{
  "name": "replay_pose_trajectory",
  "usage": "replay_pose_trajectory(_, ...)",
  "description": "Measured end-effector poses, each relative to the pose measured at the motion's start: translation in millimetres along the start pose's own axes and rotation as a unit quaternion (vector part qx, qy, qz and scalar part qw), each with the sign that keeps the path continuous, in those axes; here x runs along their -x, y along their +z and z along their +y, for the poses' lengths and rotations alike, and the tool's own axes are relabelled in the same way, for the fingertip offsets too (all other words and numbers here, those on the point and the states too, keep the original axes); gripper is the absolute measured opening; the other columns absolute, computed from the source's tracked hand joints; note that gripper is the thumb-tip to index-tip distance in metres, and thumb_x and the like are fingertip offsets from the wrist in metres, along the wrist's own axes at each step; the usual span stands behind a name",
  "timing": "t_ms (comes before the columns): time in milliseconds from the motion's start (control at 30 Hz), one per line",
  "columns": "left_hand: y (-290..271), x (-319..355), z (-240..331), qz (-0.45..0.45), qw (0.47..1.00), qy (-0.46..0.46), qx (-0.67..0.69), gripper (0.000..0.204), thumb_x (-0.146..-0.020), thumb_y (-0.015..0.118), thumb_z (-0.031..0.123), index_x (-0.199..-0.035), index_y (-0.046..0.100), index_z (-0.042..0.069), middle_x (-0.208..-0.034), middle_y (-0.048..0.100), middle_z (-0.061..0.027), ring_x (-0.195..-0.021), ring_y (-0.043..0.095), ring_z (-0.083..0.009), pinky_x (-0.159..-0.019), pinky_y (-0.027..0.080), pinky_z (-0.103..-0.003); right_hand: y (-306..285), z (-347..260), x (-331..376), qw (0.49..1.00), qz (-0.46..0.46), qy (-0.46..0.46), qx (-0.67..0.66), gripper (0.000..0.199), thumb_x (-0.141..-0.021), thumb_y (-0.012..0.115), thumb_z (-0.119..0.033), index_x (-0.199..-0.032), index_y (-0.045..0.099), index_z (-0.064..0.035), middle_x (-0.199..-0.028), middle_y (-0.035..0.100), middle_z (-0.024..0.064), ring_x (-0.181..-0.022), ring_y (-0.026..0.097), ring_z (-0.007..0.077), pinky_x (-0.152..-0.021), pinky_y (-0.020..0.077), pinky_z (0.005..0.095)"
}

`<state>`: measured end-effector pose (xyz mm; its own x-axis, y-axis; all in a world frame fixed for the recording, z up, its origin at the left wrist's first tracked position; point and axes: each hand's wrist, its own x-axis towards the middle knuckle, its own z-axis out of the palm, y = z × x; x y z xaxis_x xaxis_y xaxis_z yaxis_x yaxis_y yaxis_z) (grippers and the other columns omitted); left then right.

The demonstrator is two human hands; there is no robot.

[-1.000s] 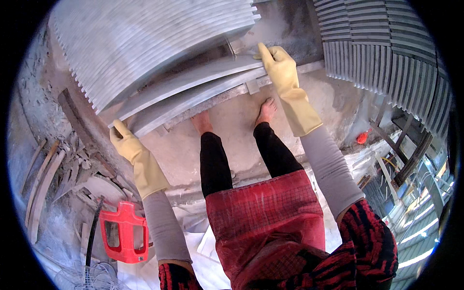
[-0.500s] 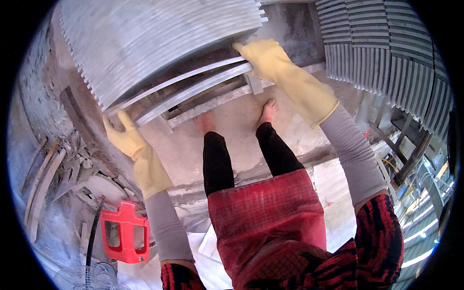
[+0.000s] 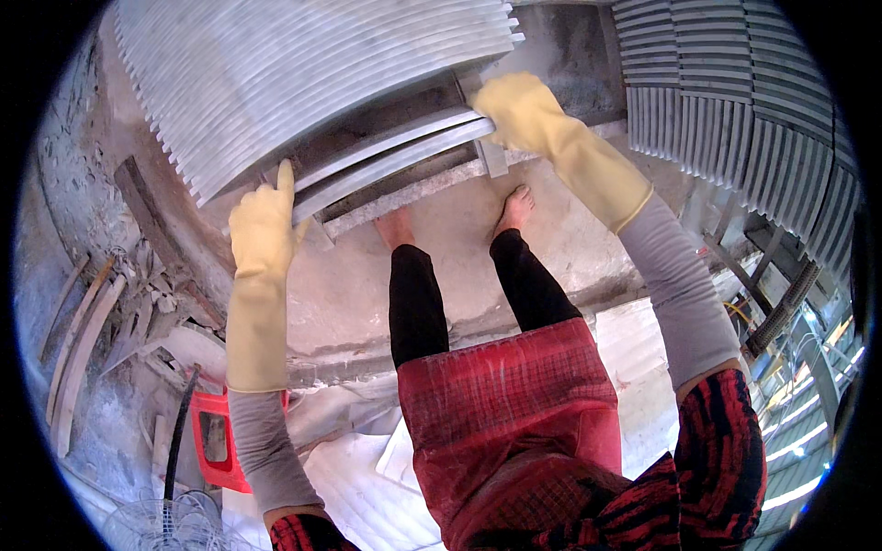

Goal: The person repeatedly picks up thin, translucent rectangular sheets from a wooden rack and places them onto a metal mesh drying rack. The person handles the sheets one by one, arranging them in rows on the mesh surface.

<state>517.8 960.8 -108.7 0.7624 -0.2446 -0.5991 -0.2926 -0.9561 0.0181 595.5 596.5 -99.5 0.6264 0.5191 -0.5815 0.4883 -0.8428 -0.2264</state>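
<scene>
I wear long yellow rubber gloves. My left hand (image 3: 262, 230) grips the left end of two thin grey slabs (image 3: 386, 151), and my right hand (image 3: 524, 110) grips their right end. The slabs are raised on edge, tilted toward a big stack of grey slabs (image 3: 303, 64) leaning upright in front of me. My bare feet (image 3: 459, 220) stand on the wet concrete floor just below the slabs. A stone base strip (image 3: 404, 193) lies under them.
More rows of stacked grey slabs (image 3: 735, 101) stand at the right. A red plastic stool (image 3: 216, 441) sits at lower left beside a black cable. Broken stone strips (image 3: 83, 340) lie along the left. A white slab (image 3: 634, 349) lies behind my legs.
Both hands have lifted the slabs up and toward the big stack; my left hand rose from beside them to grip their left end, my right hand moved left and up.
</scene>
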Motion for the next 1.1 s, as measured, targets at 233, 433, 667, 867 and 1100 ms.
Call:
replay_pose_trajectory(233, 9, -1, 6, -0.043, 0.999, -0.009, 0.005, 0.030, -0.081, 0.082, 0.025, -0.101, 0.068, 0.009, -0.097, 0.070, -0.0140, -0.096, 0.070, -0.0353, -0.080, 0.057, -0.047, 6, 3, -8, 0.999, -0.045, -0.002, -0.003, 0.026, -0.071, 0.082, -0.018, -0.093, 0.072, -0.0094, -0.091, 0.072, 0.0135, -0.093, 0.069, 0.0382, -0.084, 0.0548, 0.0472)
replay_pose_trajectory(433, 14, 30, -9, 0.086, 0.965, -0.013, 0.249, 0.040, -0.089, 0.077, 0.022, -0.125, 0.068, 0.008, -0.110, 0.071, -0.0136, -0.109, 0.067, -0.0301, -0.095, 0.053, -0.041, 17, 6, 3, 1.000, -0.014, -0.010, 0.008, 0.037, -0.073, 0.082, -0.019, -0.107, 0.071, -0.0125, -0.093, 0.073, 0.0123, -0.094, 0.069, 0.0363, -0.084, 0.0553, 0.0466)
replay_pose_trajectory(667, 89, 61, -49, 0.180, 0.715, -0.185, 0.650, 0.050, -0.105, 0.054, 0.037, -0.141, 0.057, 0.002, -0.139, 0.060, -0.0127, -0.133, 0.052, -0.0241, -0.115, 0.036, -0.038, 18, 7, 3, 1.000, -0.014, -0.007, 0.013, 0.044, -0.073, 0.084, -0.022, -0.114, 0.071, -0.0132, -0.094, 0.072, 0.0113, -0.096, 0.069, 0.0353, -0.083, 0.0551, 0.0458)
replay_pose_trajectory(867, 142, 34, -41, 0.276, 0.494, -0.160, 0.809, 0.046, -0.108, 0.047, 0.037, -0.122, 0.066, -0.002, -0.138, 0.062, -0.0180, -0.131, 0.054, -0.0277, -0.115, 0.036, -0.041, 20, 6, 4, 0.999, 0.037, -0.028, -0.001, 0.055, -0.074, 0.084, -0.025, -0.126, 0.067, -0.0154, -0.094, 0.072, 0.0116, -0.095, 0.068, 0.0357, -0.085, 0.0536, 0.0455)
replay_pose_trajectory(1100, 141, 18, -32, 0.326, 0.468, -0.209, 0.795, 0.039, -0.108, 0.046, 0.025, -0.092, 0.069, -0.003, -0.122, 0.071, -0.0223, -0.123, 0.061, -0.0305, -0.112, 0.039, -0.040, 44, 42, 59, 0.958, 0.246, 0.042, -0.141, 0.092, -0.073, 0.085, -0.016, -0.153, 0.041, -0.0135, -0.127, 0.066, 0.0174, -0.121, 0.062, 0.0369, -0.103, 0.0494, 0.0435)
